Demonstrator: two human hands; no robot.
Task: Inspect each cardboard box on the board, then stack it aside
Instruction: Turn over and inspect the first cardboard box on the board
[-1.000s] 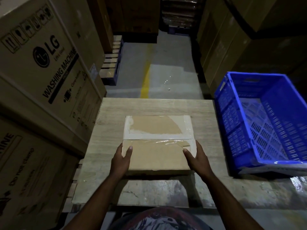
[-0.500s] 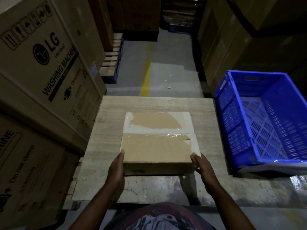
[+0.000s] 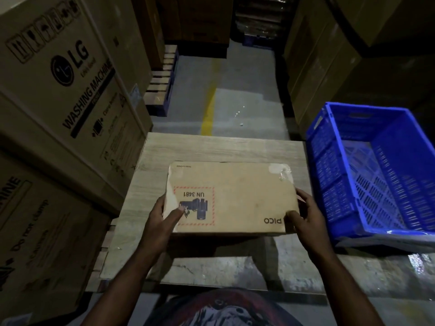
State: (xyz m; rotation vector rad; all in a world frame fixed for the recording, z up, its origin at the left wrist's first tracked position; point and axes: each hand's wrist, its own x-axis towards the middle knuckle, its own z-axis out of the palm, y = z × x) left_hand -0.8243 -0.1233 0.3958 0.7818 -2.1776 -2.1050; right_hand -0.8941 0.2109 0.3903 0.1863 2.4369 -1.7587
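Cartons fill your left: stacked washing machine cartons (image 3: 58, 90), top and left sides cut off by the frame, lower print only partly readable. More stacked cartons (image 3: 353, 55) on your right are too dark to read.

Blue crate (image 3: 348, 184) stands just beside the bench on the right; its far right side runs out of frame. A pale sheet lies under its near edge, material unclear.

Bench (image 3: 211, 147) is straight ahead, and its near edge is partly covered by your arms.

Cardboard box (image 3: 235, 196) is over the middle of the bench, in both your hands, near edge lifted and throwing a shadow on the bench. I can't tell if the far edge touches the bench. The underside is hidden.

Left hand (image 3: 160, 222) grips the box's left edge, thumb on the top face; the other fingers are tucked under the box, out of sight. Right hand (image 3: 308, 220) grips the near right corner: thumb on top, fingers (image 3: 303, 196) curled round the side.

The red-bordered UN 3481 label (image 3: 194, 205) reads upside down to you, and your left thumb covers part of its dark pictogram. The PICO print (image 3: 272, 220) is also upside down, its last letter right at your right thumb. The small print at the far left corner is too small to read. A shiny tape patch (image 3: 280, 170) sits on the far right corner.
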